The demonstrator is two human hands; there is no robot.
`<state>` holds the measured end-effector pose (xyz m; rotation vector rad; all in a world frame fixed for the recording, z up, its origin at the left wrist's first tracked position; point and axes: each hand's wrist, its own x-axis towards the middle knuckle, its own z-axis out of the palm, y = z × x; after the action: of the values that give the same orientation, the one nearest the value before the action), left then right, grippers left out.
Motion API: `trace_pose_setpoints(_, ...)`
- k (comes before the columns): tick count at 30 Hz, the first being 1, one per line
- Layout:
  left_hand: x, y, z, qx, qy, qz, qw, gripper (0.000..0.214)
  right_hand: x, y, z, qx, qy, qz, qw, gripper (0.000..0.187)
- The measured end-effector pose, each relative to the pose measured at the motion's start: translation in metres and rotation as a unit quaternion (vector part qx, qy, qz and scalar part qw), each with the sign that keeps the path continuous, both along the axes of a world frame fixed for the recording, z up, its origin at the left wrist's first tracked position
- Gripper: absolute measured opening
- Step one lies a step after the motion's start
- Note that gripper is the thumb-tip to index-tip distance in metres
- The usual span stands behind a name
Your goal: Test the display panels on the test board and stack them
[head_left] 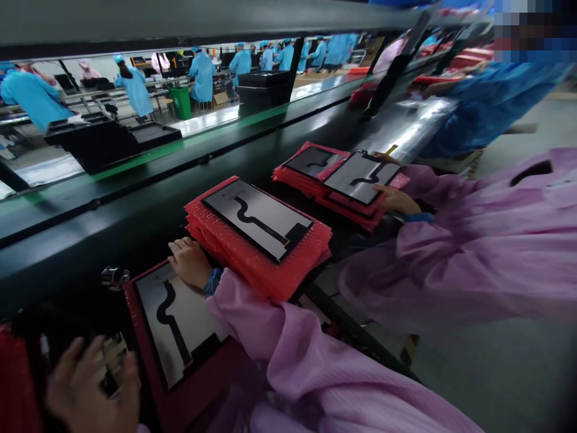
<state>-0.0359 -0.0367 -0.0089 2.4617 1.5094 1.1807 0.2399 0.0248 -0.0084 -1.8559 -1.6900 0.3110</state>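
A flat display panel (pixel 198 313) with a pale back and a curved black flex cable lies on a red bubble-wrap sheet (pixel 180 403) in front of me. My right hand (pixel 192 261) rests on the panel's upper right edge, its fingers extended and no grip visible. At the lower left, my left hand (pixel 92 388) is blurred, with fingers and thumb apart. A small gold-and-black part (pixel 112 361) shows between them; whether they touch it I cannot tell. To the right, another display panel (pixel 261 219) tops a stack of red bubble-wrap sheets (pixel 288 282).
A shiny metal object (pixel 115 278) sits beyond my panel. At right, a co-worker's hands (pixel 396 198) hold a panel (pixel 358 177) over another red stack (pixel 293 174). Black trays (pixel 99 144) stand across the green-edged conveyor (pixel 216 141). A shelf beam (pixel 180 24) spans overhead.
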Motion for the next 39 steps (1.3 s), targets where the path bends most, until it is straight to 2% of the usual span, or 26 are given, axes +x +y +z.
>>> trace_pose_setpoints(1,0.013,-0.018,-0.008,0.012,0.041,-0.053,0.998,0.059,0.003,0.004,-0.004,-0.005,-0.014,-0.01,1.0,0.032)
trace_pose_setpoints(3,0.038,-0.049,-0.025,-0.01,0.1,-0.124,0.987,0.066,0.008,0.01,-0.013,-0.014,-0.041,-0.019,0.999,0.027)
trace_pose_setpoints(5,0.053,-0.069,-0.038,-0.044,0.131,-0.162,0.977,0.072,0.01,0.016,-0.019,-0.019,-0.064,-0.024,0.998,0.024)
trace_pose_setpoints(7,0.059,-0.079,-0.044,-0.055,0.133,-0.171,0.975,0.075,0.011,0.02,-0.022,-0.023,-0.081,-0.028,0.996,0.023)
trace_pose_setpoints(14,0.055,-0.088,-0.043,-0.086,0.121,-0.141,0.979,0.074,0.016,0.02,-0.022,-0.038,-0.079,-0.019,0.996,0.025)
trace_pose_setpoints(24,0.062,-0.11,-0.043,-0.189,0.103,-0.106,0.971,0.066,0.028,0.023,-0.047,-0.009,0.032,-0.015,0.999,0.012)
trace_pose_setpoints(28,0.064,-0.114,-0.036,-0.216,0.074,-0.098,0.969,0.069,0.033,0.022,-0.048,0.018,0.087,-0.032,0.996,0.013)
trace_pose_setpoints(30,0.066,-0.115,-0.033,-0.215,0.061,-0.077,0.972,0.076,0.035,0.018,-0.044,0.067,0.168,-0.034,0.983,0.014)
trace_pose_setpoints(33,0.066,-0.115,-0.029,-0.219,0.032,-0.036,0.975,0.095,0.039,0.009,-0.033,0.146,0.319,-0.014,0.936,0.019)
trace_pose_setpoints(36,0.062,-0.11,-0.026,-0.218,0.0,-0.028,0.976,0.108,0.042,-0.001,-0.021,0.177,0.366,0.002,0.914,0.022)
trace_pose_setpoints(39,0.055,-0.104,-0.023,-0.186,-0.064,-0.01,0.98,0.107,0.042,-0.007,-0.014,0.206,0.376,0.003,0.903,0.031)
